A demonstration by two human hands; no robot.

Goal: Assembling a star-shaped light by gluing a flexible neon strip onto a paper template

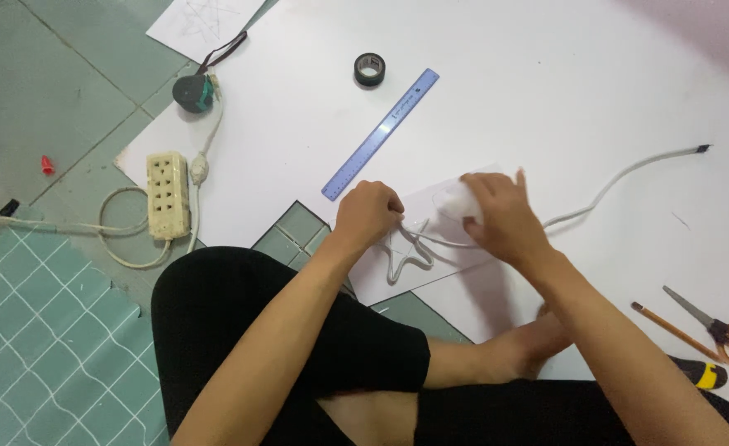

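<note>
A white flexible tube runs across a large white board and is bent into a star shape on a small clear sheet. My left hand is closed in a fist, pressing on the tube at the top of the star. My right hand lies over the tube just to the right and holds a roll of clear tape, partly hidden under the fingers. The tube's free end has a dark tip at the far right.
A blue ruler and a black tape roll lie further up the board. A cream power strip with cable, a dark round plug and a paper sheet are at left. Scissors, a pencil and a yellow-black tool lie at right.
</note>
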